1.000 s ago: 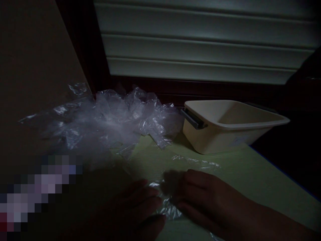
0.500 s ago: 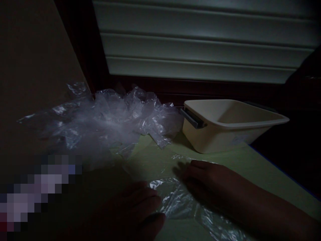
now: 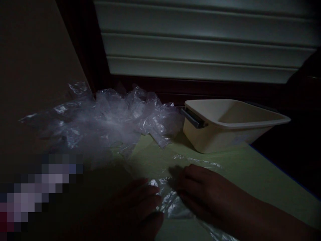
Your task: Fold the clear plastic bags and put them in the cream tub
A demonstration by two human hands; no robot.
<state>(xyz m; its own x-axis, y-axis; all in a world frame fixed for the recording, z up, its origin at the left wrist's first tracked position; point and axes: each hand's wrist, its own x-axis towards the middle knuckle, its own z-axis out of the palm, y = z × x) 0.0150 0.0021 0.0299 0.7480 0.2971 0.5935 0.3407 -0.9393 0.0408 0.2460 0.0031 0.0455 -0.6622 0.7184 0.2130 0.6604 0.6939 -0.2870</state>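
Note:
A thin clear plastic bag lies spread on the pale green tabletop. My left hand rests at the bag's left edge, dark in the dim light, its fingers slightly apart and pointing right. My right hand lies over the bag's right part with the fingers curled down; their tips are hidden, so whether they pinch the plastic does not show. A big heap of crumpled clear plastic bags sits beyond my left hand.
A cream plastic bin with dark handles stands at the back right of the table. Behind are a dark red frame and a pale slatted panel. A wall rises on the left. A blurred patch covers the lower left.
My right hand has moved slightly left and toward me across the bag, and the plastic between the hands is more bunched. My left hand has barely moved.

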